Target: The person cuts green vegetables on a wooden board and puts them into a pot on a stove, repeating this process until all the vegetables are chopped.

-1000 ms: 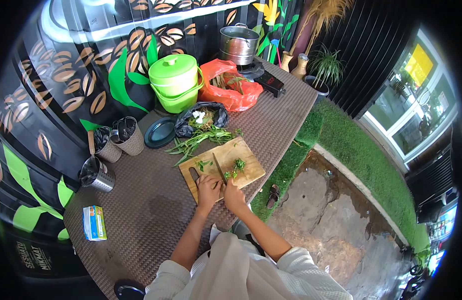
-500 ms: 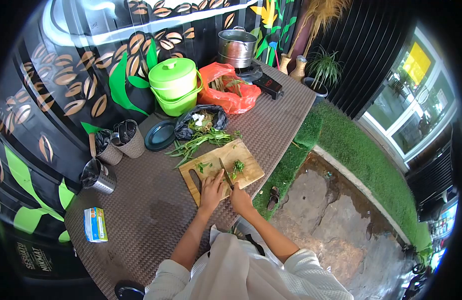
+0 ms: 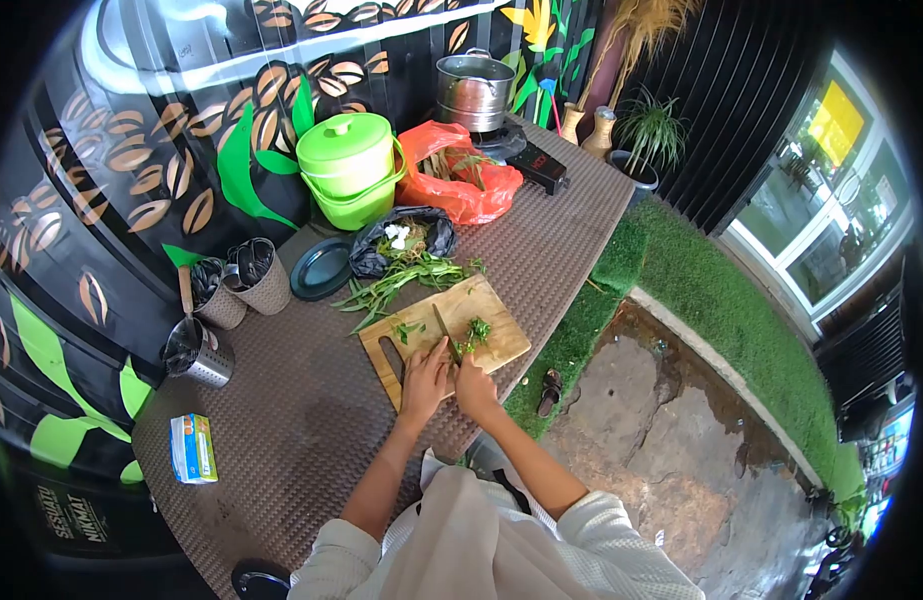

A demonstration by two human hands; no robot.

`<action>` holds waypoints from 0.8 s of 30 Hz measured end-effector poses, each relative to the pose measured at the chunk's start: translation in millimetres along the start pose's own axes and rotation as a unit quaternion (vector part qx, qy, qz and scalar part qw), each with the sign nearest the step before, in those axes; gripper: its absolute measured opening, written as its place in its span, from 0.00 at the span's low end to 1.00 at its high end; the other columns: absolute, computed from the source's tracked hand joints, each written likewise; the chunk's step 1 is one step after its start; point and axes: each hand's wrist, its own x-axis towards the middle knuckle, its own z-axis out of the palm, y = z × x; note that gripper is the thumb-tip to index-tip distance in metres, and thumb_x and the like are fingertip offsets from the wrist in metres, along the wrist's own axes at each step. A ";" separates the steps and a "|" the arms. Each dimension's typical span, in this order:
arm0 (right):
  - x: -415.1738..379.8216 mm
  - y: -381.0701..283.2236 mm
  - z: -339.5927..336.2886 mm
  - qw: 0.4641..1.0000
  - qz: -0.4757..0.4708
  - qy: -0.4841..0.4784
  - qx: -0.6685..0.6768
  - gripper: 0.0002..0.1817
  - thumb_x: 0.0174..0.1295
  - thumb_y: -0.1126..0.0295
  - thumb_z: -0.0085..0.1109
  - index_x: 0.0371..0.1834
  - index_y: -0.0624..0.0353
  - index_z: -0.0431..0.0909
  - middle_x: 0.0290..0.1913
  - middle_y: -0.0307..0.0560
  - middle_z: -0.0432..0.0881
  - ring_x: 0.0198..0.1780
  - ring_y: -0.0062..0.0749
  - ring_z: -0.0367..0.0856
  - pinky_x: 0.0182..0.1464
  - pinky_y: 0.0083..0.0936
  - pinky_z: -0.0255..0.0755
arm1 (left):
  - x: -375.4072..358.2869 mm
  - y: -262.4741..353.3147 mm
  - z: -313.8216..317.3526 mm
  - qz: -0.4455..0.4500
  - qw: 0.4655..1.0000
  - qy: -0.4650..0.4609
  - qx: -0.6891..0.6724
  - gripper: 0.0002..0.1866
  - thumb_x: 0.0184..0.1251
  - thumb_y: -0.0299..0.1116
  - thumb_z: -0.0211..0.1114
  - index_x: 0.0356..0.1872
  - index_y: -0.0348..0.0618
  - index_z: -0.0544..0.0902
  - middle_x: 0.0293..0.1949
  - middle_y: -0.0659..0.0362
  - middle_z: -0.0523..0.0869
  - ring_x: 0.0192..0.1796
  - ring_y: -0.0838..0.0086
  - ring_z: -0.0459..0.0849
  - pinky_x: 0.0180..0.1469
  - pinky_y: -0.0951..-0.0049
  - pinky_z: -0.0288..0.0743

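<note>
On a wooden cutting board [image 3: 503,318], my right hand [image 3: 475,388] is closed around the handle of a knife [image 3: 443,325], whose blade points away from me. Beside the blade, my left hand [image 3: 422,382] rests with its fingertips curled down on the board, seemingly over leafy greens that they mostly cover. Chopped greens [image 3: 476,332] lie to the right of the blade, and a few loose leaves [image 3: 407,330] to its left. Behind the board spreads a bunch of long green leaves [image 3: 396,286], next to a black plastic bag [image 3: 433,238] holding scraps.
A dark plate [image 3: 321,268], cutlery holders [image 3: 264,285], a metal cup [image 3: 209,362] and a tissue pack [image 3: 192,449] stand left on the woven-pattern table [image 3: 311,400]. Toward the back are a green lidded bucket [image 3: 346,160], a red bag [image 3: 486,197] and a steel pot [image 3: 475,95] on a stove [image 3: 539,168].
My right hand and the knife have shifted slightly left and up, with the blade closer to my left fingertips. My left hand stays almost where it was.
</note>
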 end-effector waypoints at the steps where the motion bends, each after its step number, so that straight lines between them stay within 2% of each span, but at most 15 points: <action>1: 0.6 1.4 -0.8 1.000 -0.010 0.004 0.002 0.15 0.66 0.66 0.45 0.49 0.66 0.63 0.33 0.66 0.82 0.37 0.56 0.84 0.38 0.47 0.79 | -0.1 0.1 1.2 -0.036 0.999 0.004 -0.002 0.29 0.62 0.25 0.60 0.67 0.48 0.68 0.37 0.53 0.79 0.44 0.58 0.74 0.52 0.61 0.68; 2: 2.1 1.0 -1.4 1.000 -0.022 0.009 0.003 0.15 0.66 0.66 0.45 0.49 0.66 0.63 0.32 0.65 0.83 0.36 0.56 0.84 0.37 0.46 0.79 | 1.2 -0.5 1.3 -0.072 0.997 0.010 -0.003 0.29 0.61 0.24 0.60 0.66 0.47 0.69 0.37 0.54 0.80 0.45 0.59 0.74 0.52 0.62 0.68; 6: -20.4 -4.1 6.0 1.000 0.000 0.006 -0.022 0.16 0.67 0.65 0.44 0.50 0.66 0.63 0.32 0.65 0.82 0.37 0.58 0.84 0.38 0.47 0.79 | 1.6 -7.9 4.7 -0.077 0.997 0.023 -0.012 0.28 0.60 0.24 0.62 0.65 0.46 0.70 0.37 0.56 0.82 0.45 0.60 0.74 0.52 0.63 0.68; 12: 1.4 2.7 -1.7 1.000 -0.014 -0.025 0.005 0.18 0.67 0.66 0.44 0.53 0.68 0.60 0.34 0.67 0.82 0.38 0.61 0.83 0.40 0.48 0.78 | 5.7 -0.9 -0.7 -0.061 0.997 0.039 -0.016 0.22 0.58 0.24 0.64 0.56 0.44 0.77 0.34 0.58 0.85 0.47 0.61 0.73 0.54 0.63 0.66; 14: -13.8 2.2 -2.3 0.999 -0.028 -0.024 -0.004 0.19 0.67 0.66 0.43 0.55 0.66 0.59 0.34 0.66 0.82 0.38 0.61 0.83 0.39 0.47 0.79 | 4.7 -15.8 8.3 -0.025 0.997 0.064 -0.021 0.20 0.55 0.25 0.66 0.52 0.43 0.78 0.33 0.56 0.85 0.46 0.61 0.75 0.50 0.64 0.69; 16: -18.0 -4.2 10.8 1.000 0.003 -0.003 0.007 0.18 0.67 0.67 0.43 0.56 0.65 0.58 0.35 0.67 0.82 0.39 0.62 0.83 0.41 0.48 0.78 | 7.5 -11.3 1.9 -0.023 0.997 0.071 -0.023 0.20 0.55 0.25 0.67 0.51 0.43 0.79 0.32 0.57 0.86 0.46 0.61 0.75 0.50 0.65 0.68; 18: -16.0 -6.2 17.3 0.999 0.035 -0.026 0.001 0.19 0.67 0.66 0.43 0.57 0.66 0.58 0.35 0.68 0.82 0.40 0.62 0.83 0.42 0.49 0.77 | 8.6 -9.0 1.5 -0.023 0.996 0.077 -0.027 0.19 0.54 0.24 0.68 0.50 0.43 0.79 0.30 0.59 0.87 0.45 0.62 0.75 0.50 0.65 0.68; 20: -5.4 -0.8 12.9 0.999 0.020 -0.033 0.021 0.21 0.68 0.64 0.43 0.59 0.66 0.56 0.35 0.70 0.81 0.40 0.63 0.82 0.41 0.50 0.77 | 6.2 -10.1 3.2 -0.079 0.993 0.063 -0.069 0.20 0.53 0.24 0.68 0.49 0.43 0.78 0.32 0.59 0.86 0.47 0.60 0.74 0.54 0.62 0.65; 22: 1.4 -1.6 1.9 0.998 0.002 -0.042 0.056 0.23 0.69 0.60 0.42 0.60 0.66 0.56 0.35 0.71 0.81 0.40 0.64 0.82 0.42 0.51 0.76 | 6.6 -13.5 7.5 -0.075 0.991 0.074 -0.082 0.20 0.52 0.23 0.68 0.49 0.44 0.78 0.31 0.58 0.86 0.47 0.60 0.75 0.53 0.61 0.66; 23: -4.2 -3.1 0.4 0.997 0.012 -0.031 0.063 0.24 0.70 0.55 0.41 0.57 0.64 0.59 0.36 0.71 0.81 0.43 0.64 0.81 0.44 0.53 0.74 | 6.1 -14.9 8.9 -0.093 0.987 0.078 -0.105 0.19 0.52 0.22 0.68 0.47 0.43 0.78 0.32 0.57 0.85 0.46 0.61 0.77 0.51 0.63 0.69; 24: -11.5 -4.8 2.2 0.997 0.012 -0.031 0.064 0.24 0.70 0.55 0.41 0.57 0.64 0.59 0.36 0.71 0.81 0.43 0.64 0.81 0.44 0.53 0.74 | 4.8 -16.6 9.7 -0.112 0.982 0.083 -0.128 0.18 0.52 0.22 0.69 0.46 0.42 0.78 0.34 0.55 0.85 0.45 0.62 0.80 0.49 0.64 0.71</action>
